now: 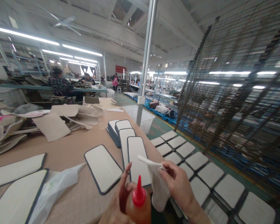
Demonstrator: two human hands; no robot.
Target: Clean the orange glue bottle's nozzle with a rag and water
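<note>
My left hand (118,203) is around a squeeze bottle (138,213) of amber liquid with a pointed red nozzle cap. One finger of that hand points up, and the bottle stands upright near the table's front right edge. Between the thumb and fingers of my right hand (179,183) hangs a limp off-white cloth piece (157,189), a little to the right of the bottle. Behind them lies a pale rounded panel with a dark edge (137,152), overlapping others in a fanned stack (118,130). Another such panel (104,169) lies left of my hands.
Beige sheets (60,121) are heaped at the table's left, with larger dark-edged panels (18,199) and a plastic bag (58,186) nearer. To the right, rows of pale panels (211,174) lie below table height beside a wire rack (235,93). A metal post (146,62) rises by a white bin (148,121).
</note>
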